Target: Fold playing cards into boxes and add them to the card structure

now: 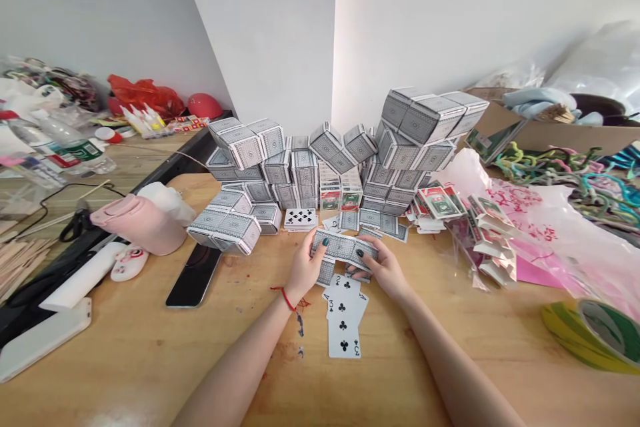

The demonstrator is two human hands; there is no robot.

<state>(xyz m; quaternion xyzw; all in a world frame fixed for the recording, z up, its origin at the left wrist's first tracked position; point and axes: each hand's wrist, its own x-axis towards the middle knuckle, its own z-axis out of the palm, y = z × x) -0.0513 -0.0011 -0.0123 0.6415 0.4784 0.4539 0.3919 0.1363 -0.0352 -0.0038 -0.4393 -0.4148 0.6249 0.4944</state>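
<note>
My left hand (306,263) and my right hand (383,267) are closed on patterned grey-backed playing cards (341,245), gripping them from either side just above the table. Dark nail polish shows on both thumbs. How many cards they hold I cannot tell. Below the hands, face-up club cards (343,327) overlap on the wood, a three nearest me and a two above it. Behind them lies a small stack topped by a face-up spade card (301,218). Blocks built from the same cards (305,170) rise in stepped stacks across the back.
Left of my arms are a black phone (194,277), a pink bottle (143,223) and a white power bank (47,340). Card boxes (493,240) and crumpled plastic (530,213) lie to the right, with yellow-green tape (565,340) nearer. A white wall stands close behind.
</note>
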